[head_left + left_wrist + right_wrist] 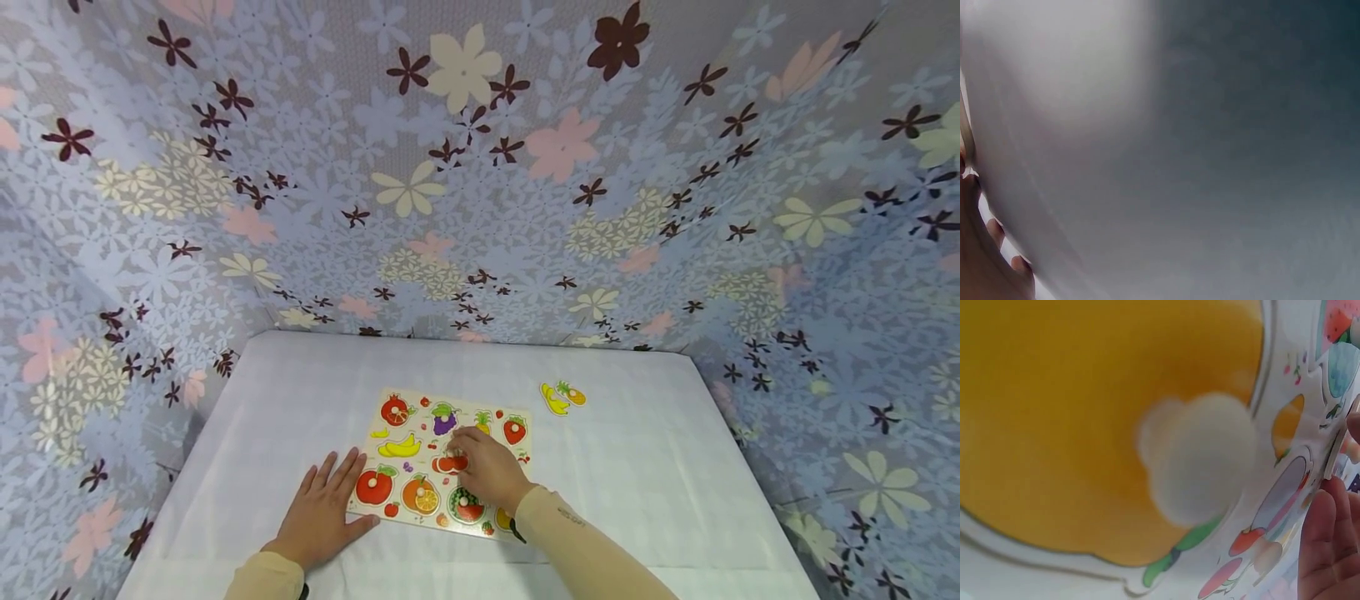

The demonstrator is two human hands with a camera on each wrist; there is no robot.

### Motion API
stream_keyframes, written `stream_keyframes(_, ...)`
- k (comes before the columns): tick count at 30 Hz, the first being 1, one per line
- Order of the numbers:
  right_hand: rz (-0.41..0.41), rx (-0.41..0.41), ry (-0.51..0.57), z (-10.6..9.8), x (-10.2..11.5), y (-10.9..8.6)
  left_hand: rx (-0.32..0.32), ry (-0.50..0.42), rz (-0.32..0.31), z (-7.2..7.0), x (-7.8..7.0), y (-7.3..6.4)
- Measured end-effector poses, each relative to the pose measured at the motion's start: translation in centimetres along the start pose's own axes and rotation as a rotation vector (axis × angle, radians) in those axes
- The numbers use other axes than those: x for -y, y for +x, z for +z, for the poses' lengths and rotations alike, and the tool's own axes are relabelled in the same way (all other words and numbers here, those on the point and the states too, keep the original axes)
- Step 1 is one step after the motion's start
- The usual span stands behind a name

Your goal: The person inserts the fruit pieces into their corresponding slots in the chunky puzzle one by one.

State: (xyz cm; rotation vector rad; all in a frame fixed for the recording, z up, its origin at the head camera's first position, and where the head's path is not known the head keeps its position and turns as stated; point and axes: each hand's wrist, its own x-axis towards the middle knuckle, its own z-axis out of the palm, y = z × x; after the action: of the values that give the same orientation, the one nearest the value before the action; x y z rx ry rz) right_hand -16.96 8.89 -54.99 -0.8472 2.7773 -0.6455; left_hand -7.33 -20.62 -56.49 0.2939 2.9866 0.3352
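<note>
A fruit knob puzzle board (442,523) lies on the white table. My left hand (318,508) rests flat at its left edge, fingers spread and fingertips touching the edge. In the left wrist view, only part of that hand (988,250) shows at the lower left. My right hand (491,467) is over the middle of the board, thumb and fingers pinching the cherry puzzle piece (450,463). In the right wrist view, these fingers (1319,531) hold a thin piece edge, tilted above the board. A yellow fruit piece with a white knob (1204,459) fills the foreground there.
A loose banana piece (554,400) and a pineapple piece (574,395) lie together on the table (637,467), right of the board's far corner. Knobbed apple (373,486), orange (420,496) and watermelon (467,506) pieces sit along the near side. Floral cloth (480,208) hangs around the table.
</note>
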Motion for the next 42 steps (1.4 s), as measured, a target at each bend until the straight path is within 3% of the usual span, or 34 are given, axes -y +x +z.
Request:
stream_keyframes(9,0.027,-0.004,-0.022,0.2,0.2,0.2,0.004,-0.01,-0.002,-0.1,-0.1,-0.1)
stream_keyframes(21,0.108,0.023,0.081,0.0,-0.4,0.4,-0.007,-0.008,0.0,-0.2,-0.2,0.0)
stream_keyframes(42,0.117,0.04,0.147,-0.1,0.5,0.6,0.008,0.003,-0.015,-0.1,-0.2,0.1)
